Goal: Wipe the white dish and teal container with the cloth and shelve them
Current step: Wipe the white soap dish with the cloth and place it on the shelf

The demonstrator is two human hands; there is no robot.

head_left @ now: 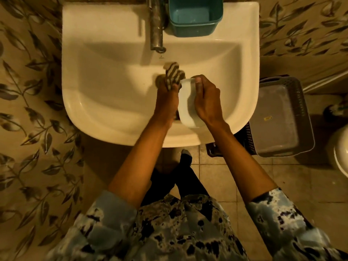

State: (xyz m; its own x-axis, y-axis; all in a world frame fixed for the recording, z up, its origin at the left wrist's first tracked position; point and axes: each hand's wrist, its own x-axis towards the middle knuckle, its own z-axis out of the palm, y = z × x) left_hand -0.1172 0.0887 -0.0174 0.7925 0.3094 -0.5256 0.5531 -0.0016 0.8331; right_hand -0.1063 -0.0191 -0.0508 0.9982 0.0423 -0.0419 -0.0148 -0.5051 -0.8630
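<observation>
Beige, leaf-patterned covering (32,102) was seen left of the sink (105,25), under dim yellow light. Over the sink's basin, the striped cloth (172,72) was gripped in the curled left hand (166,98) and laid against the white dish (185,106), which was held on edge by the right hand (207,102), thumb pinched over its rim, presumably so drips would be caught below. On the sink's back ledge, beside the tap (156,31), the teal container (194,17) was parked, apparently awaiting its wipe. A grey basket (282,117) was set on tiled floor (244,185) right of the sink.
</observation>
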